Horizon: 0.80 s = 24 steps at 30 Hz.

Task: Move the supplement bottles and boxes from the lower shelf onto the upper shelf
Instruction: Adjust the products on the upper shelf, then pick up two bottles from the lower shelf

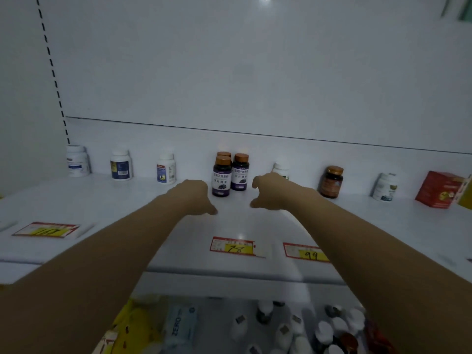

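Both arms stretched forward; left hand [194, 195] and right hand [268, 190] empty, fingers loosely curled, palms facing inward.

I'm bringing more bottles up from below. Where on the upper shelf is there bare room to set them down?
Both hands, left hand and right hand, are empty. Free patches: between the blue-label bottle and the next white bottle, and the wide front strip above the price tags. It is crowded around the purple bottles. The lower shelf is packed.
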Available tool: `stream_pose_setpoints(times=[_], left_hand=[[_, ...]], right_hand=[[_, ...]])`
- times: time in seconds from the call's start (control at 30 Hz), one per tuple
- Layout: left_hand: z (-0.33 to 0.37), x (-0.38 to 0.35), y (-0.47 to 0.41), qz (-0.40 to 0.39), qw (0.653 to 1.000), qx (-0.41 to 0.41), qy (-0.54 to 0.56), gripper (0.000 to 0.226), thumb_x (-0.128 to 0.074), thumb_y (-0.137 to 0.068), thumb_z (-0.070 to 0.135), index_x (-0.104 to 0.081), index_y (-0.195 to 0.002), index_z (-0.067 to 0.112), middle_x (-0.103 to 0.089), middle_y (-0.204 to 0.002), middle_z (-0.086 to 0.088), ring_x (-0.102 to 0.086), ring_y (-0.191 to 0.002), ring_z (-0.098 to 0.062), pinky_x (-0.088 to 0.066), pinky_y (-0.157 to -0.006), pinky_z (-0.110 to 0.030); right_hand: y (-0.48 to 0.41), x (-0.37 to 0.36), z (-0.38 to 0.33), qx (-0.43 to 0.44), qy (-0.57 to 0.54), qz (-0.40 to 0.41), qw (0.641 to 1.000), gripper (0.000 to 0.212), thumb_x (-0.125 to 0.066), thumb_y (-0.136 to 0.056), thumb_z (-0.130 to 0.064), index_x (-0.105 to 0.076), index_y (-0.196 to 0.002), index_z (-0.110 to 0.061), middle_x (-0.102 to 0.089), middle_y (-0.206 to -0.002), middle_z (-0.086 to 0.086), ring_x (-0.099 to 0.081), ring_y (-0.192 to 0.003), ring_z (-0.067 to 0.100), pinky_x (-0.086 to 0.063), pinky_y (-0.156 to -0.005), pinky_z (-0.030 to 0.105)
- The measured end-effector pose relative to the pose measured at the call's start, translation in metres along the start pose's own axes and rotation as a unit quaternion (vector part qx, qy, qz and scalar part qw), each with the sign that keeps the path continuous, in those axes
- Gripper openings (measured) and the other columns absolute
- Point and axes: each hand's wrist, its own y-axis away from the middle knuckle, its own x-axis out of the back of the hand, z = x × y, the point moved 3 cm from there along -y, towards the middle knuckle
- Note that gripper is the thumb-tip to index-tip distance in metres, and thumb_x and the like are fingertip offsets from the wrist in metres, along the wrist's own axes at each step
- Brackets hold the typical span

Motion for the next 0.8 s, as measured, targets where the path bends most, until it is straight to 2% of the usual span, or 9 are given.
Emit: stream_pose_setpoints(times=[0.1,0.23,0.37,0.47,0.57,0.63,0.73,0.8], left_hand=[[0.000,0.009,0.033,0.007,1.000,-0.020,0.004,0.065,-0.062,-0.085,0.043,-0.044,-0.134,0.005,-0.048,-0.139,-0.012,-0.048,-0.125,-0.025,-0.041,-0.097,-0.031],[0.001,0.022,0.088,0.036,0.997,-0.064,-0.004,0.065,-0.062,-0.086,0.042,-0.043,-0.135,0.005,-0.048,-0.139,-0.013,-0.047,-0.125,-0.027,-0.041,-0.097,-0.032],[0.007,0.022,0.149,0.060,0.991,-0.122,0.014,0.054,-0.064,-0.085,0.040,-0.050,-0.125,0.007,-0.055,-0.124,-0.013,-0.051,-0.105,-0.025,-0.041,-0.083,-0.031],[0.012,0.004,0.189,0.030,0.985,-0.166,0.048,0.040,-0.065,-0.084,0.040,-0.054,-0.108,0.010,-0.055,-0.104,-0.011,-0.048,-0.090,-0.022,-0.038,-0.074,-0.029],[0.017,-0.024,0.221,-0.012,0.980,-0.188,0.065,0.047,-0.065,-0.084,0.039,-0.054,-0.117,0.007,-0.057,-0.114,-0.011,-0.047,-0.093,-0.021,-0.039,-0.078,-0.028],[0.020,-0.046,0.235,-0.038,0.977,-0.194,0.077,0.050,-0.064,-0.085,0.038,-0.052,-0.122,0.007,-0.056,-0.121,-0.011,-0.051,-0.100,-0.023,-0.038,-0.080,-0.028],[0.020,-0.080,0.247,-0.076,0.974,-0.186,0.103,0.049,-0.067,-0.083,0.033,-0.051,-0.121,0.006,-0.057,-0.121,-0.012,-0.050,-0.095,-0.022,-0.041,-0.079,-0.029],[0.020,-0.104,0.250,-0.094,0.974,-0.177,0.103,0.048,-0.067,-0.082,0.030,-0.053,-0.120,0.004,-0.058,-0.119,-0.015,-0.052,-0.095,-0.025,-0.044,-0.081,-0.031]], right_hand=[[0.036,0.009,-0.010,-0.016,0.009,0.001,1.000,0.048,-0.056,-0.093,-0.029,-0.048,-0.133,-0.004,-0.054,-0.131,0.014,-0.052,-0.119,0.027,-0.044,-0.096,0.033],[0.092,0.017,-0.026,-0.046,0.011,0.014,0.999,0.047,-0.056,-0.093,-0.027,-0.049,-0.131,-0.002,-0.054,-0.133,0.015,-0.051,-0.121,0.028,-0.044,-0.098,0.033],[0.157,0.015,-0.042,-0.089,0.007,0.040,0.995,0.043,-0.057,-0.092,-0.026,-0.052,-0.127,-0.003,-0.056,-0.127,0.015,-0.052,-0.117,0.029,-0.044,-0.090,0.030],[0.203,0.002,-0.048,-0.120,0.007,0.039,0.992,0.039,-0.057,-0.092,-0.023,-0.054,-0.124,-0.002,-0.058,-0.123,0.016,-0.054,-0.112,0.029,-0.044,-0.084,0.030],[0.243,-0.018,-0.049,-0.145,-0.003,0.007,0.989,0.039,-0.058,-0.091,-0.023,-0.054,-0.124,-0.002,-0.057,-0.122,0.016,-0.053,-0.112,0.029,-0.043,-0.082,0.030],[0.263,-0.036,-0.045,-0.159,-0.016,-0.016,0.987,0.039,-0.059,-0.090,-0.023,-0.055,-0.122,-0.001,-0.058,-0.121,0.016,-0.054,-0.111,0.029,-0.045,-0.087,0.033],[0.285,-0.067,-0.034,-0.174,-0.039,-0.046,0.983,0.044,-0.060,-0.090,-0.023,-0.052,-0.126,0.000,-0.057,-0.127,0.018,-0.054,-0.114,0.031,-0.045,-0.094,0.035],[0.294,-0.089,-0.024,-0.175,-0.053,-0.062,0.981,0.048,-0.059,-0.091,-0.023,-0.046,-0.133,-0.005,-0.052,-0.132,0.015,-0.050,-0.118,0.030,-0.042,-0.090,0.031]])
